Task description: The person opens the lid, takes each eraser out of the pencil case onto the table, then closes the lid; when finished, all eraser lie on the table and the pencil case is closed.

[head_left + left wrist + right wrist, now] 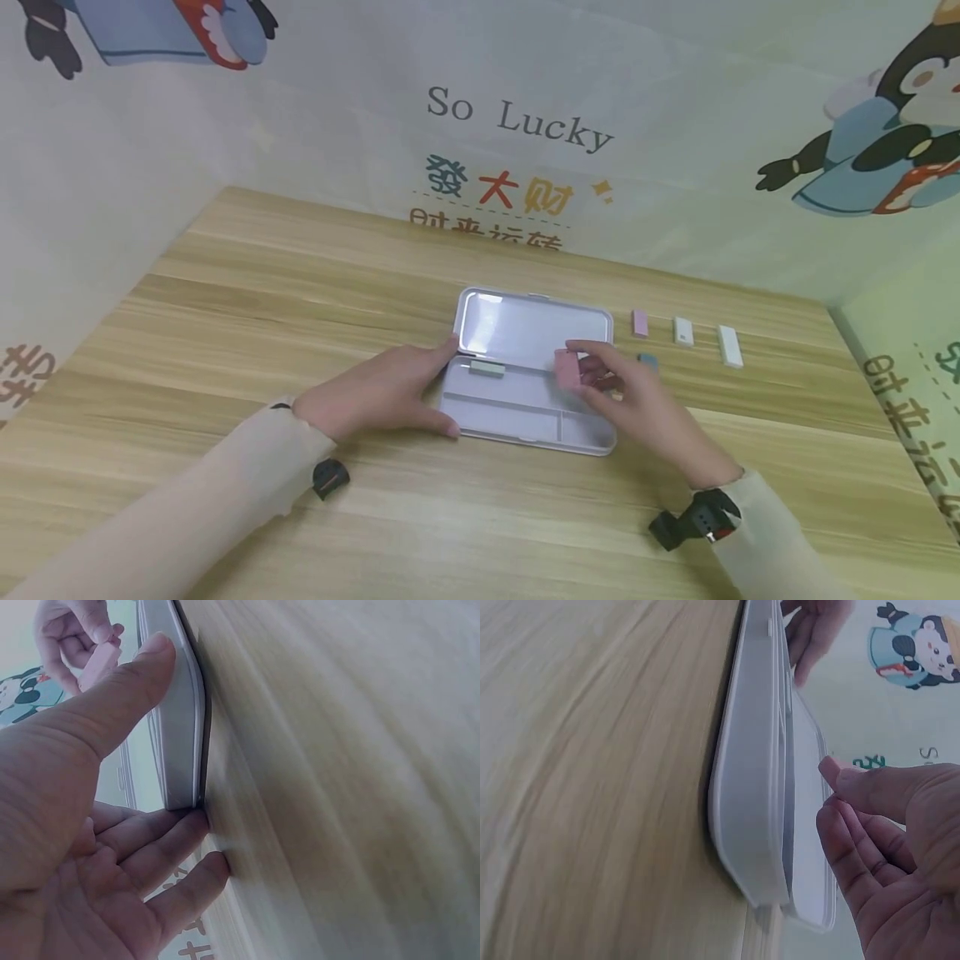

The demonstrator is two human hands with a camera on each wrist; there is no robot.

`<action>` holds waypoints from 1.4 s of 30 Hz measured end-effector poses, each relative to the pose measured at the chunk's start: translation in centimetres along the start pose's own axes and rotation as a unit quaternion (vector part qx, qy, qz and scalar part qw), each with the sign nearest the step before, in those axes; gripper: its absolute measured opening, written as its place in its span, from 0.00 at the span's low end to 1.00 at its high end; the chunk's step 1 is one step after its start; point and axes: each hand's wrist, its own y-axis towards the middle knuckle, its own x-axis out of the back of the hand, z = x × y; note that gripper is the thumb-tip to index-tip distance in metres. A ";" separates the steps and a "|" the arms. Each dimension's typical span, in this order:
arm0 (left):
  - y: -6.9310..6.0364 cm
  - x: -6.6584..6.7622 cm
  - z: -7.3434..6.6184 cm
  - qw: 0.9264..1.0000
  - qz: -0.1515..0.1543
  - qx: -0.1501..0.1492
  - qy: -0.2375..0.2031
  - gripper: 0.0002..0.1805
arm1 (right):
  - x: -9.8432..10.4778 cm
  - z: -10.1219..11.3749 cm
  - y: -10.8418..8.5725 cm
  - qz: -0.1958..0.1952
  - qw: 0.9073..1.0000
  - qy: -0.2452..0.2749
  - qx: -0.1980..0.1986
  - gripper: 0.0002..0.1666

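A pale grey pencil case lies with its lid swung back on the table. My left hand rests against its left end, thumb at the near corner, fingers fairly straight along the side, as the left wrist view also shows. My right hand pinches a pink rectangular block between thumb and fingers above the right half of the case. In the case's back compartment, at the left, sits a pale green block. A teal block shows partly behind my right hand.
To the right of the case, a small pink-purple block, a white block and a longer white block lie apart on the wooden table. A printed cloth hangs behind the table's back edge.
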 end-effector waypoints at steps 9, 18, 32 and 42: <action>0.1 0.0 0.0 1.000 0.002 0.009 -0.007 0.66 | 1.7 -1.5 -1.8 -0.037 0.999 -0.017 -0.014 0.31; 0.1 -0.1 0.0 1.000 -0.002 0.004 -0.008 0.65 | 3.6 -3.3 -3.9 -0.081 0.994 -0.047 -0.046 0.30; -0.1 0.0 -0.1 1.000 0.001 0.004 -0.018 0.66 | 5.9 -6.5 -6.3 -0.114 0.989 -0.072 -0.051 0.30; -0.2 0.0 0.0 1.000 0.000 0.001 -0.012 0.66 | 6.8 -8.2 -7.2 -0.100 0.987 -0.095 -0.088 0.28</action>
